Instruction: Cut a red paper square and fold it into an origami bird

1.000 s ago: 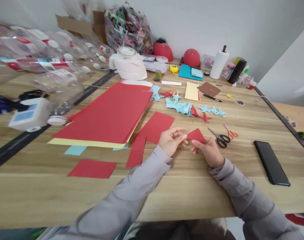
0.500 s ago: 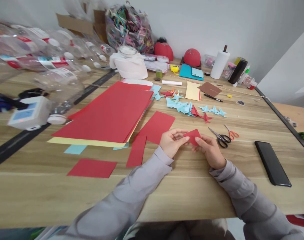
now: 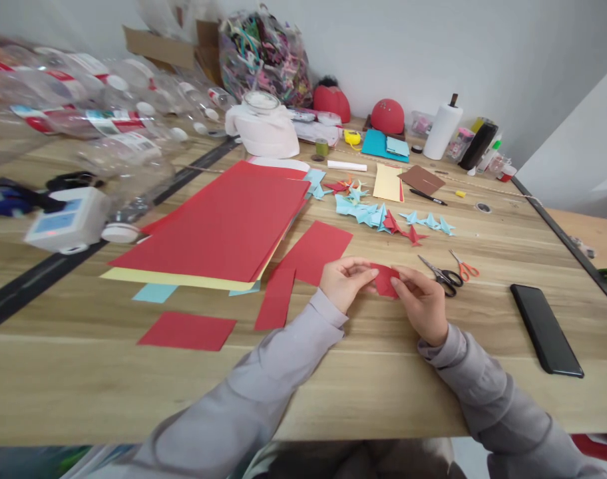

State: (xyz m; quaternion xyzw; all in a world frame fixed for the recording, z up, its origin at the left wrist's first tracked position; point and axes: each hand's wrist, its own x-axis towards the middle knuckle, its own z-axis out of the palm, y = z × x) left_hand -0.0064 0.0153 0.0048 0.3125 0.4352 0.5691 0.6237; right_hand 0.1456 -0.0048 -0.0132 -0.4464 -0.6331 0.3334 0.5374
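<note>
Between my two hands is a small piece of red paper [image 3: 384, 281], held just above the table. My left hand [image 3: 344, 283] pinches its left edge between thumb and fingers. On the right edge, my right hand [image 3: 423, 301] grips it the same way. Left of my hands lie a red paper rectangle [image 3: 317, 251], a narrow red strip [image 3: 275, 299] and another red piece [image 3: 188, 331]. Beyond them rests a stack of large red sheets [image 3: 218, 219] with a yellow sheet under it. Folded light-blue paper figures [image 3: 363, 213] and red ones [image 3: 414, 235] lie ahead of my hands.
Black-handled scissors [image 3: 446, 278] and orange scissors [image 3: 466, 267] lie right of my hands, with a black phone [image 3: 546, 330] farther right. Clear plastic bottles [image 3: 104, 123] and a white box [image 3: 66, 223] occupy the left. A white bottle [image 3: 442, 130] stands at the back.
The red paper has turned between my hands, from a diamond-like angle to a squarer one. My right fingers have shifted on its edge. The view has moved slightly.
</note>
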